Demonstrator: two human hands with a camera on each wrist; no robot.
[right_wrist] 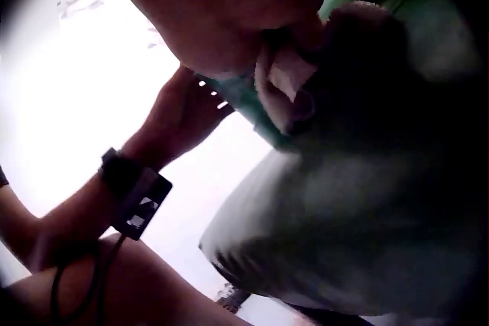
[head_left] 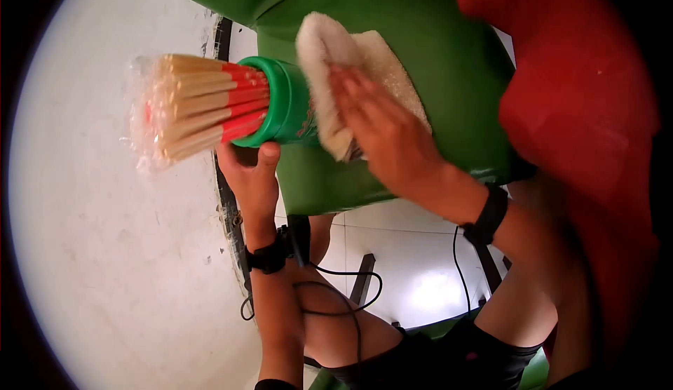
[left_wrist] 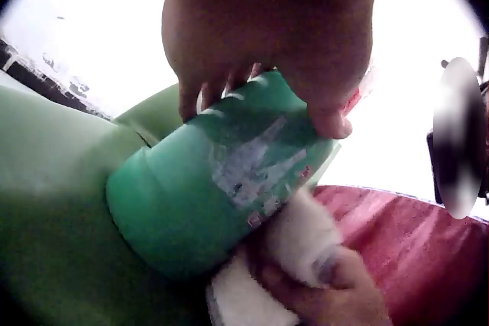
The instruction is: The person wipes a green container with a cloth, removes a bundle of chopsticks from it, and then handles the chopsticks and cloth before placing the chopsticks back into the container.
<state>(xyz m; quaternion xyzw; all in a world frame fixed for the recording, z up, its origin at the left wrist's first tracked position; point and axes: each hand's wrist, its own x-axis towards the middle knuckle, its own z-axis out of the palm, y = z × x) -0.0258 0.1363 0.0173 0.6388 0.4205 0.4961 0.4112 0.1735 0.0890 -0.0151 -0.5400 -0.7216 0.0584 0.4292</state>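
Observation:
A green cylindrical container [head_left: 289, 102] lies tilted over the green seat, its mouth toward the left in the head view. Chopsticks [head_left: 200, 106] with red bands, in clear plastic, stick out of that mouth. My left hand [head_left: 251, 179] grips the container near its rim; in the left wrist view the thumb and fingers of the left hand [left_wrist: 267, 43] lie round it, above a worn label [left_wrist: 256, 165]. With my right hand [head_left: 392, 130] I hold a pale fluffy cloth [head_left: 329, 46] against the container's side. Part of the cloth spreads on the seat.
The green chair seat [head_left: 449, 74] is under the cloth. Left of it is a white surface [head_left: 91, 200] with a chipped dark edge. Red fabric [head_left: 582, 74] hangs at the right. A black cable [head_left: 378, 288] loops over the person's legs, above a tiled floor [head_left: 413, 250].

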